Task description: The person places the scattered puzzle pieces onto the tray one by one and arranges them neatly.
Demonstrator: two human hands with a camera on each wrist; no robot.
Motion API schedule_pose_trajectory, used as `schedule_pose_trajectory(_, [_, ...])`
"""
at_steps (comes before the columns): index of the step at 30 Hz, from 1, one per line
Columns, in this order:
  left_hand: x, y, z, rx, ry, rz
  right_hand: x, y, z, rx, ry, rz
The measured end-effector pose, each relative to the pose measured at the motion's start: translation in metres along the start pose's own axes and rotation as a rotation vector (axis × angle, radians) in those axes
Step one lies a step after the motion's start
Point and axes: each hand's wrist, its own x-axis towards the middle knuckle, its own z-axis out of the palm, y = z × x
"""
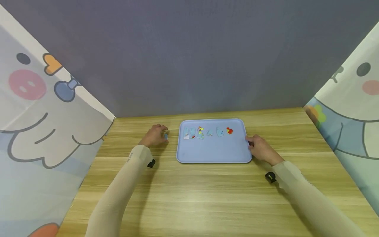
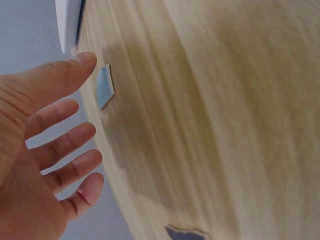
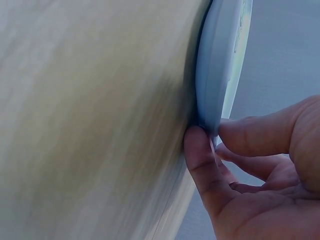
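A pale blue tray (image 1: 213,153) lies on the wooden table, bearing a row of small flat puzzle-like pieces, among them a red one (image 1: 229,131) and a light blue one (image 1: 220,132). At its right edge, my right hand (image 1: 262,148) pinches the rim; in the right wrist view the thumb is against the tray wall (image 3: 212,75) and a finger lies at its underside. My left hand (image 1: 155,135) hovers left of the tray, fingers spread and loosely bent, holding nothing. Just beyond its thumb, a light blue piece (image 2: 105,87) lies on the table.
A dark piece (image 2: 187,233) shows at the bottom of the left wrist view. The wooden table (image 1: 201,194) ends at a grey wall (image 1: 207,65) behind. Cartoon-printed panels (image 1: 44,131) stand at both sides.
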Motion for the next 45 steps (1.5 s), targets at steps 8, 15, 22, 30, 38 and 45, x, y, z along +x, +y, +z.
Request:
schedule_pose_trajectory(8, [-0.002, -0.006, 0.003, 0.033, -0.032, 0.078, 0.000, -0.002, 0.000, -0.009, 0.004, 0.011])
schedule_pose_trajectory(15, [-0.005, -0.013, 0.004, 0.013, -0.068, 0.154, 0.000, -0.002, 0.000, -0.021, 0.015, 0.001])
schedule_pose_trajectory(22, [-0.005, -0.015, 0.006, 0.027, -0.039, 0.194, 0.000, 0.000, 0.001, -0.020, 0.014, 0.013])
schedule_pose_trajectory(30, [-0.002, -0.013, 0.008, 0.018, -0.016, 0.169, 0.001, 0.001, 0.001, -0.015, 0.017, 0.013])
schedule_pose_trajectory(38, [-0.003, -0.010, 0.008, -0.014, -0.001, 0.154, 0.002, 0.000, 0.002, -0.023, 0.021, 0.011])
schedule_pose_trajectory(45, [-0.006, -0.009, 0.008, -0.011, 0.004, 0.064, 0.001, 0.000, 0.002, -0.014, 0.024, 0.020])
